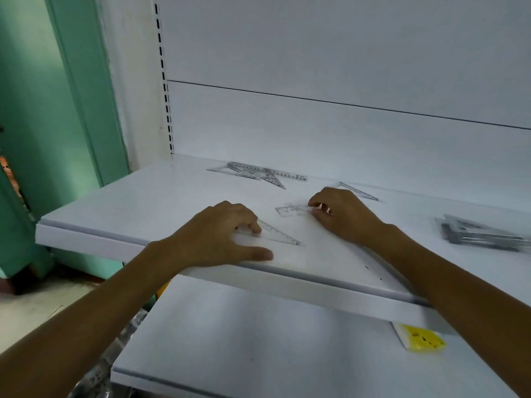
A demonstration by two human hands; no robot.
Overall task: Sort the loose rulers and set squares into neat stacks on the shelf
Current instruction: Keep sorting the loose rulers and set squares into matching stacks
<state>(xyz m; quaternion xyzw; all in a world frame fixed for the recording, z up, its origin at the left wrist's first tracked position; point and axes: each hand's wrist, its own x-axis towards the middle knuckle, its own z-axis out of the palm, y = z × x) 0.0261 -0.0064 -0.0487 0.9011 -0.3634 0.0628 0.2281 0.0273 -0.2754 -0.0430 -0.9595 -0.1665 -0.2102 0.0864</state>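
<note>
left hand (221, 234): fingers (254, 225) bent, tips down on the wide end of a clear set square (283, 235), thumb splayed out along the shelf (115, 208) lip

right hand (342, 209): fingertips pinching the end of a small clear ruler (290, 210), I think (blurry, could be a set square)

slip risk: the clear plastic looks slick, and the left one sits close to the front edge, so a sloppy drag could send it off onto the lower shelf

mix-up risk: everything's see-through, so it'd be easy to drop a piece on the wrong stack

hands: two

loose singles: three: one under the left fingers, one in the right pinch, one far set square (360, 191) just beyond the right knuckles

back pile (258, 175): one, well beyond the fingers, with at least one long ruler and a couple of set squares tangled in it; can't count exactly

done stack (482, 234): one, well off to the right of the right hand
</note>
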